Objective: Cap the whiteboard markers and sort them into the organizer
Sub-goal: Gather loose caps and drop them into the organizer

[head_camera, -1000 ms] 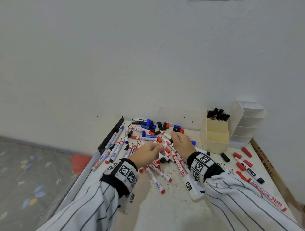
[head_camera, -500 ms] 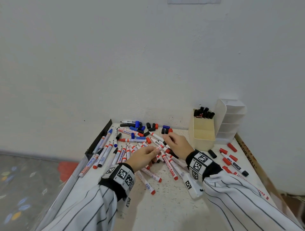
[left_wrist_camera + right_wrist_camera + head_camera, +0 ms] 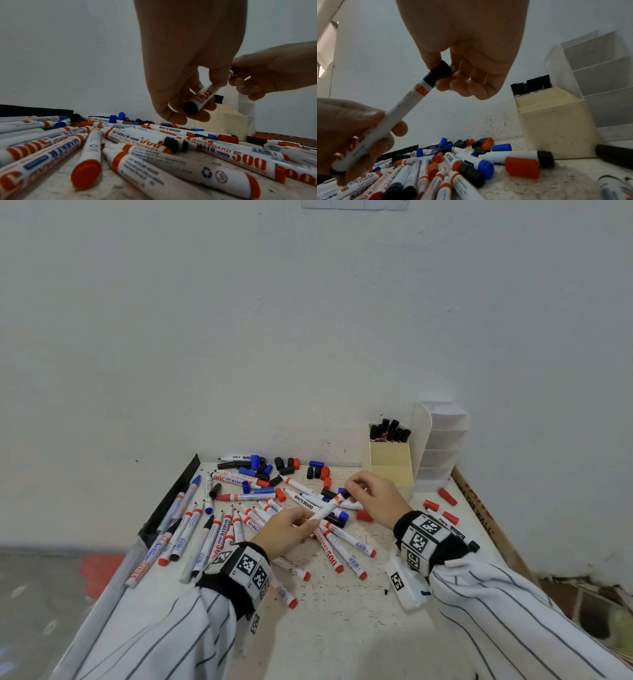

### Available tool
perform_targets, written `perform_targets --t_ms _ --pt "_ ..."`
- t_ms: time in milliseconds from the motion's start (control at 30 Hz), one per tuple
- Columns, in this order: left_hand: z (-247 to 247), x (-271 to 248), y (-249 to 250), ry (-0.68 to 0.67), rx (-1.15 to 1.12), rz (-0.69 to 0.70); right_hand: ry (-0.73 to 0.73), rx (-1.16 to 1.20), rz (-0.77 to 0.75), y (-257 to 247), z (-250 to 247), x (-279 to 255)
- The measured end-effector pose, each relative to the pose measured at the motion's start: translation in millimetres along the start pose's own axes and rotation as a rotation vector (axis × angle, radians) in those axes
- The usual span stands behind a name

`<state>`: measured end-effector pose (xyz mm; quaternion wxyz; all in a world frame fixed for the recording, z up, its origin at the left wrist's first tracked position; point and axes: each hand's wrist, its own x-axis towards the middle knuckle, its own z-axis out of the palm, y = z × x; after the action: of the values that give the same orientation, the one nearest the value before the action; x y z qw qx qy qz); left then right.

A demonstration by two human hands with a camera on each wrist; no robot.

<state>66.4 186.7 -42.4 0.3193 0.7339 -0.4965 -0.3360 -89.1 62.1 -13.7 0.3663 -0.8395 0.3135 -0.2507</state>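
Fingers [image 3: 443, 83] pinch black cap [image 3: 439, 73] | left hand [image 3: 284, 530] grips marker [image 3: 323, 510]

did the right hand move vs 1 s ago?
Yes. The right hand now sits closer to the cream organizer, pinching a black cap at the end of the lifted marker.

The markers [image 3: 140, 139] have smooth plastic barrels with a slight sheen, printed in orange and blue. The loose caps [image 3: 523, 167] are plastic too, matt to softly glossy. The tabletop [image 3: 342, 628] looks rough, its white coat worn and speckled. The cream organizer [image 3: 556, 129] is dull, scuffed plastic; the white rack [image 3: 442, 446] beside it looks smoother. The sleeves [image 3: 513, 611] are striped cloth.
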Motion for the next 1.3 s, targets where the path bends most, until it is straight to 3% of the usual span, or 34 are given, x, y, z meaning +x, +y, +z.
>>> perform_targets --t_ms 167,333,533,767,967,1100,1200,1300 --pt "13.2 14.2 5.9 0.013 0.167 -0.052 0.231 0.012 -0.016 6.3 -28.8 -0.1" --pt "38.1 28.3 13.2 -0.021 0.409 -0.007 0.419 -0.031 0.006 13.1 -63.2 0.0" --pt "54.8 41.6 16.1 -0.135 0.552 -0.085 0.457 -0.104 0.028 30.0 -84.5 -3.6" --pt "54.6 43.7 22.5 -0.161 0.667 -0.008 0.506 -0.151 0.003 37.5 -94.3 7.8" --pt "55.7 40.2 27.5 -0.269 0.831 0.036 0.539 -0.166 -0.068 31.8 -100.1 43.3" --pt "56.4 41.8 27.7 -0.187 0.769 0.025 0.515 -0.229 -0.064 29.9 -96.7 63.2" --pt "53.1 43.2 23.6 -0.113 0.624 -0.019 0.575 -0.282 -0.068 31.7 -96.4 74.6" --pt "46.1 43.7 19.8 -0.023 0.448 -0.057 0.535 -0.321 -0.053 38.2 -94.4 85.6"
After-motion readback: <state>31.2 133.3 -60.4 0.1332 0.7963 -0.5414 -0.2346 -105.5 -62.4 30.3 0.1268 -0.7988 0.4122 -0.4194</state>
